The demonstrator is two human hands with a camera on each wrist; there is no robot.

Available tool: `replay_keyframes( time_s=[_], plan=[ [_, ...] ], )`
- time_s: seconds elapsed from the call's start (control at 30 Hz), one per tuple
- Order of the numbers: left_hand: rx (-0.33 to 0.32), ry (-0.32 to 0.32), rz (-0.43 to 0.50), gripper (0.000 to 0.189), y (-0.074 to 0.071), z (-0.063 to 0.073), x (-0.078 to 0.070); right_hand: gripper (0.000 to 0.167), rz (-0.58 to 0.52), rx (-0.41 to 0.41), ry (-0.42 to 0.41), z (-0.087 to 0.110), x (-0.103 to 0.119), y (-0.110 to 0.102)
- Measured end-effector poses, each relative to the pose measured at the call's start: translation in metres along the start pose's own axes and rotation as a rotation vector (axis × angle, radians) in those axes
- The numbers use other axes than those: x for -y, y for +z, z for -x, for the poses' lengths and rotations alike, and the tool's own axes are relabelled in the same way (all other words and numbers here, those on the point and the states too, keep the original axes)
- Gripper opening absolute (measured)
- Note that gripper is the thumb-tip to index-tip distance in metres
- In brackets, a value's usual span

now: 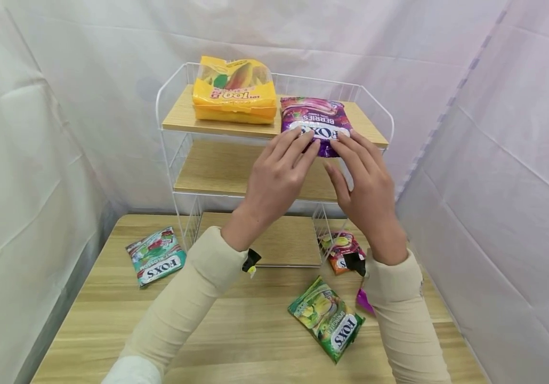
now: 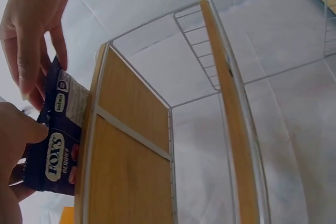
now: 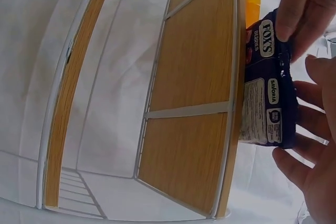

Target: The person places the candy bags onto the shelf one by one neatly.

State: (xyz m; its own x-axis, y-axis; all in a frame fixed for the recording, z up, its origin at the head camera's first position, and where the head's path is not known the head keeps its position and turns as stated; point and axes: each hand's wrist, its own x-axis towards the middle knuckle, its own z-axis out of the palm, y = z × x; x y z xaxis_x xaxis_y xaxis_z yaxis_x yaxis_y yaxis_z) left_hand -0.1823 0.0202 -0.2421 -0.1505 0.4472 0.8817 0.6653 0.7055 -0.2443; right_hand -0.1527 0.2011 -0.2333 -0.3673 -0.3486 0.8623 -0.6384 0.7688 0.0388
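1 wood-grain surface (image 1: 236,336). On it, 1 white wire rack (image 3: 189,110) with 3 wooden boards: top (image 1: 365,125), middle (image 1: 212,165), bottom (image 1: 284,240). Top board bears 2 items: 1 yellow bag (image 1: 233,106) at left, 1 purple FOX'S Berries packet (image 1: 315,114) just beside it, near end jutting past the front edge.

2 hands, both at the purple packet. Left hand (image 1: 274,178) pinches it, thumb against the lower face, fingers on top. Right hand (image 1: 368,186) spread, fingers nearly straight and touching the packet, thumb clear of it.

On the surface: 1 green packet (image 1: 324,317) front right of the rack; 1 teal packet (image 1: 156,256) left of it; 1 red-orange packet (image 1: 344,248) at its right side; 1 magenta item (image 1: 364,303), mostly hidden by the right sleeve (image 1: 404,320).
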Motion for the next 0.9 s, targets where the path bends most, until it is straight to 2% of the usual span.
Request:
replay_keyframes(
  time_s=[0.17, 0.27, 0.37, 0.6, 0.73, 0.9],
  plan=[
    [-0.048, -0.026, 0.053, 0.026, 0.005, 0.004, 0.001, 0.037, 0.022, -0.003, -0.013, 0.004, 0.002, -0.002],
    [-0.057, -0.043, 0.054, 0.026, 0.007, 0.004, 0.002, 0.037, 0.031, -0.002, -0.023, 0.004, 0.001, -0.001],
    [-0.027, -0.06, 0.047, 0.027, 0.008, 0.003, 0.003, 0.037, 0.041, 0.004, -0.024, 0.003, 0.0, 0.002],
    [0.087, -0.063, 0.01, 0.032, 0.012, 0.005, 0.003, 0.037, 0.023, -0.003, 0.005, 0.003, -0.003, 0.01],
    [0.121, -0.069, -0.019, 0.034, 0.015, 0.004, 0.003, 0.04, 0.058, 0.046, 0.015, 0.003, -0.006, 0.013],
    [0.17, -0.088, -0.056, 0.036, 0.017, 0.003, 0.002, 0.043, 0.09, 0.1, 0.073, 0.003, -0.007, 0.016]
  ],
)
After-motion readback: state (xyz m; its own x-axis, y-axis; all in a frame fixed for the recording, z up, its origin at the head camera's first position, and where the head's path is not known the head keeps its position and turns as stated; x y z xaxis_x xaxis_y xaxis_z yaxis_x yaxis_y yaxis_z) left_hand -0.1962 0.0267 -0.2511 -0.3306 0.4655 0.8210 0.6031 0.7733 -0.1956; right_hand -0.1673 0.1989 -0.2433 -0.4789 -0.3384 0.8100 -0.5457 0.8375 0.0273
